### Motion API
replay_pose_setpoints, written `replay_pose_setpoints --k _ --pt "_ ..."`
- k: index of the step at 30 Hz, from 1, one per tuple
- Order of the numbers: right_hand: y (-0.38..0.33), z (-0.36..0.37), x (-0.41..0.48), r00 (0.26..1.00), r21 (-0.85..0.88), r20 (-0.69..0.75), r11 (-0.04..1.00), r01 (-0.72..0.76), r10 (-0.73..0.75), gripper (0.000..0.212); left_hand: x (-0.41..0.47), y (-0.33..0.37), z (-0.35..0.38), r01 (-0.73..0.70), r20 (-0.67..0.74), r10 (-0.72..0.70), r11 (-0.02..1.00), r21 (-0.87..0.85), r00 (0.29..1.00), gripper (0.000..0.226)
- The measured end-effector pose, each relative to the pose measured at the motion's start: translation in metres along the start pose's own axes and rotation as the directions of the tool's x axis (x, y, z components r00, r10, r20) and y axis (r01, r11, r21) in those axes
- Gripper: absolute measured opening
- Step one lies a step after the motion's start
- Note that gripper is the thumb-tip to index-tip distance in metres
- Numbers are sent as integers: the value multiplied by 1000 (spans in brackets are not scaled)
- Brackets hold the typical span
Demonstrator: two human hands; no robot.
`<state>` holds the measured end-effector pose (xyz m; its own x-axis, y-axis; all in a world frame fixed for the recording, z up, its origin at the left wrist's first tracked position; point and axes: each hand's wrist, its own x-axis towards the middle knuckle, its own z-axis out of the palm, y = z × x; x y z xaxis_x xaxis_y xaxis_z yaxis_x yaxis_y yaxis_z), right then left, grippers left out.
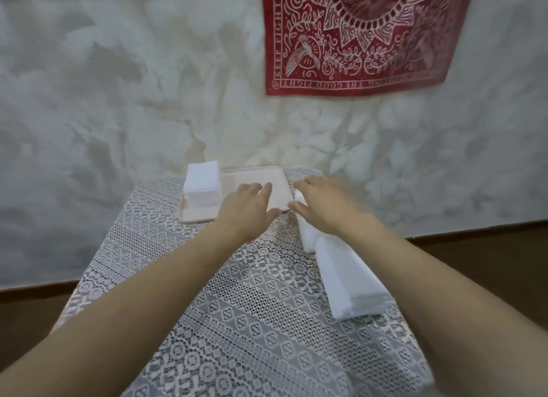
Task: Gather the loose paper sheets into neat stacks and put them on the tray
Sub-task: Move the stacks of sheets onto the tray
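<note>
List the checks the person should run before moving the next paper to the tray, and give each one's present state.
1. The tray has free room: ok, its right part is bare.
2. The stack already on the tray is squared: ok, it sits at the left end.
3. The loose sheets are gathered neatly: not ok, they lie spread in a strip by the right edge of the tablecloth.
4. The left hand is free: ok, its straight fingers are over the tray and hold nothing.
5. The right hand grips the sheets: cannot tell, it lies over their far end and is blurred.
</note>
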<state>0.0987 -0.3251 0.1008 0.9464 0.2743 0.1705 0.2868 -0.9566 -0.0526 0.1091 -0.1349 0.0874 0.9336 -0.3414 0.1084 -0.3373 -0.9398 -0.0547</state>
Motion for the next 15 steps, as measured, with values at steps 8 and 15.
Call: replay_pose_setpoints --k 8,15 --pt "73 0 -12 997 -40 57 998 -52 55 41 31 56 26 -23 30 28 991 -134 999 53" --pt "94 24 -12 984 194 138 971 -139 114 41 40 61 33 70 95 -40 942 -329 995 63"
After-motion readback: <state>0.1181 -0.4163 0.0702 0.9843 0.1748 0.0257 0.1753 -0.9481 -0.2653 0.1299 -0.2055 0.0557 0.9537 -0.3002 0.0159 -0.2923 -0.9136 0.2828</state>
